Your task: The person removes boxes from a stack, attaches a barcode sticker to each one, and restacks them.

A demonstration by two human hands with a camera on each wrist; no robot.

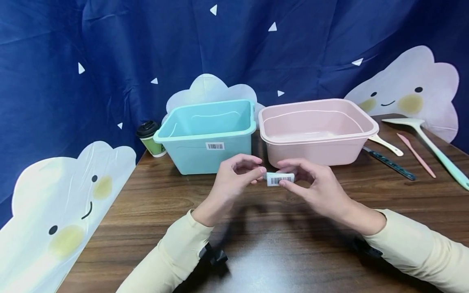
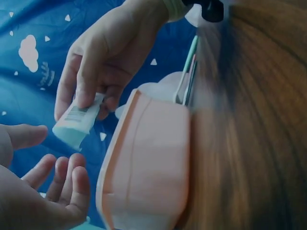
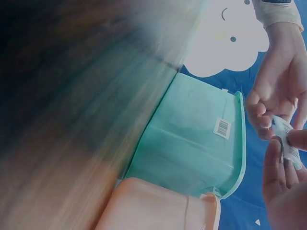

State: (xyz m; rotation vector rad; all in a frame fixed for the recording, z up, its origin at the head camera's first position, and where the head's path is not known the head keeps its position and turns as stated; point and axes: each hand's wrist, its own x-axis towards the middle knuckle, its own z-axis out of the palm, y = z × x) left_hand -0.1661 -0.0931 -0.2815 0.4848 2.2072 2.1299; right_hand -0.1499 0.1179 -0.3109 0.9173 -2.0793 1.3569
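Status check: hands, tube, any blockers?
Right hand pinches small white tube. Left hand, fingers curled, at its cap end; contact unclear. Teal bin and pink basin behind, apart from tube.

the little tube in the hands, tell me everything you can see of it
The small tube is white to pale mint, looks like soft plastic, and carries a barcode label on its side. It lies roughly level above the wooden table, in front of the pink tub. The right hand pinches it; the left hand has fingertips at its left end.

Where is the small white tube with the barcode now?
In the head view, the small tube is held between both hands above the table, before the pink tub.
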